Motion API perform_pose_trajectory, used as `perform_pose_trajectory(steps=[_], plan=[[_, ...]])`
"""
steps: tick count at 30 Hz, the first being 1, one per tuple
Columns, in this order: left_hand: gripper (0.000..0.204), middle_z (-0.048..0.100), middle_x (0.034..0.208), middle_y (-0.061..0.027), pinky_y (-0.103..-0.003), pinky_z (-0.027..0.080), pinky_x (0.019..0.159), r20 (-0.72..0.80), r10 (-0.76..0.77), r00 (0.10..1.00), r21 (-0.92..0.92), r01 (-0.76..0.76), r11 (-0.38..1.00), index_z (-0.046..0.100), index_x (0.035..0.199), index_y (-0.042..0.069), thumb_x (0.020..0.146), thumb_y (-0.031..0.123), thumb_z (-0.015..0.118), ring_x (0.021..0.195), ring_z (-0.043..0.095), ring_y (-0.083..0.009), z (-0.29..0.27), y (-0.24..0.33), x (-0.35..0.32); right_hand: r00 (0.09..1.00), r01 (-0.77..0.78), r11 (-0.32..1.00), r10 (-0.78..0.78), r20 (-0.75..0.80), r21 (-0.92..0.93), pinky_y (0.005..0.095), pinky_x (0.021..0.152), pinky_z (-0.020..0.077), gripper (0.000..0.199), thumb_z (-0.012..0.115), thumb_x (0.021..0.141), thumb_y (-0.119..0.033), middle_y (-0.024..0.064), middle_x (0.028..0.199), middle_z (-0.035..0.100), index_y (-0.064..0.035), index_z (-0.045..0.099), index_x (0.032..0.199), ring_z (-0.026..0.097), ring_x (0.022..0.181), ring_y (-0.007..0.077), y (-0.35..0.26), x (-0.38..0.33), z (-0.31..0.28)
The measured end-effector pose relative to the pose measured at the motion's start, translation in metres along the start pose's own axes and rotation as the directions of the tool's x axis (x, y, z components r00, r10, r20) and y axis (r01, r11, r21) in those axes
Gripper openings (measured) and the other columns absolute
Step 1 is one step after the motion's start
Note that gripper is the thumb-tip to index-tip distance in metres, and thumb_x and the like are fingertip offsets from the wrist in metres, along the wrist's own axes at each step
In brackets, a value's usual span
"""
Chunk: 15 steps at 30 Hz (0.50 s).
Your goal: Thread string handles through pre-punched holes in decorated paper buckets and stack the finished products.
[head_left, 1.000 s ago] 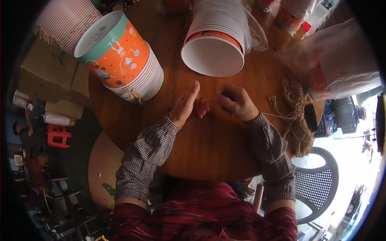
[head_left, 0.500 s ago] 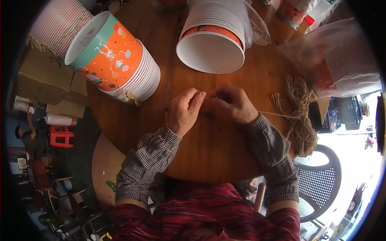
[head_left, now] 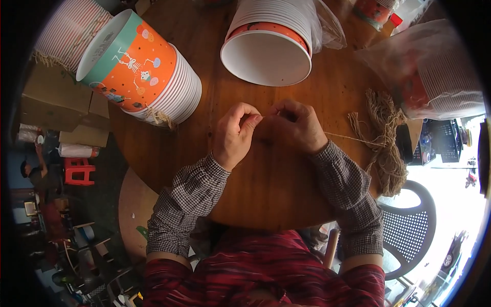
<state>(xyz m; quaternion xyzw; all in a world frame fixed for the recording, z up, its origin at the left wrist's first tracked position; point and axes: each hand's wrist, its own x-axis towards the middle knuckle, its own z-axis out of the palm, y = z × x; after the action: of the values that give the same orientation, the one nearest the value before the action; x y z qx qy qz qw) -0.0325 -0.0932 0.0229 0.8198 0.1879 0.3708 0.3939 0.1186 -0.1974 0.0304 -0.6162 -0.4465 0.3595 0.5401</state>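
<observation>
A thin twine strand (head_left: 350, 137) is the thing in hand, above the middle of the round brown wooden counter (head_left: 271, 199). Its tip shows between the two hands, and its longer part runs from behind the right wrist toward the right. The left hand (head_left: 236, 134) has its grip closed on the strand, thumb and forefinger pinched together with the other fingers curled in. The right hand (head_left: 299, 125), just beside it, has its grip curled around the same strand, though its fingertips are shadowed and hard to make out. Both forearms wear checked sleeves (head_left: 199, 189).

The strand leads to a loose hank of tan twine (head_left: 386, 146) at the right edge of the counter, next to a dark object (head_left: 404, 143). Beyond the hank, on the far right, sits a stack of tubs in a clear bag (head_left: 445, 77).

Far of the hands, a white-rimmed tub stack (head_left: 266, 59) lies on its side, mouth facing near, with clear plastic (head_left: 327, 25) around its right side. On the left, an orange and green tub stack (head_left: 138, 71) stands upside down, tilted in view, with a twine knot (head_left: 161, 117) at its rims.

Farther left are cardboard boxes (head_left: 51, 97) and a red stool (head_left: 78, 171); a mesh-backed chair (head_left: 409, 230) stands near right.
</observation>
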Motion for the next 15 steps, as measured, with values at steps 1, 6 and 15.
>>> perform_pose_trajectory(steps=[1,6,15], plan=[[0.007,0.060,0.077,-0.0049,-0.024,0.046,0.062,0.001,0.000,1.000,-0.001,0.000,1.000,0.055,0.088,0.001,0.088,0.003,0.062,0.067,0.057,-0.0124,0.001,0.000,0.000,1.000,0.000,1.000,0.000,-0.007,0.021,0.0211,0.059,0.0440,0.018,0.071,0.082,-0.014,-0.0027,0.069,0.058,-0.0016,0.061,0.089,0.052,0.065,0.0030,0.002,0.000,0.000],[0.007,0.060,0.079,-0.0037,-0.023,0.046,0.064,-0.003,-0.018,1.000,-0.045,0.018,0.999,0.056,0.090,0.000,0.087,0.002,0.062,0.069,0.057,-0.0108,0.000,0.000,0.001,1.000,0.000,1.000,0.000,-0.003,0.014,0.0208,0.060,0.0446,0.015,0.069,0.083,-0.012,-0.0021,0.073,0.059,-0.0004,0.062,0.090,0.053,0.069,0.0029,0.005,0.002,0.000],[0.040,0.055,0.067,-0.0018,-0.021,0.039,0.050,0.166,-0.318,0.934,-0.253,0.352,0.901,0.059,0.083,0.001,0.097,0.039,0.050,0.054,0.051,-0.0077,-0.013,0.003,0.007,1.000,-0.009,0.985,0.011,-0.007,0.172,0.0213,0.067,0.0486,0.010,0.064,0.087,-0.009,-0.0005,0.079,0.063,0.0003,0.063,0.092,0.057,0.074,0.0041,0.002,0.000,0.002]])
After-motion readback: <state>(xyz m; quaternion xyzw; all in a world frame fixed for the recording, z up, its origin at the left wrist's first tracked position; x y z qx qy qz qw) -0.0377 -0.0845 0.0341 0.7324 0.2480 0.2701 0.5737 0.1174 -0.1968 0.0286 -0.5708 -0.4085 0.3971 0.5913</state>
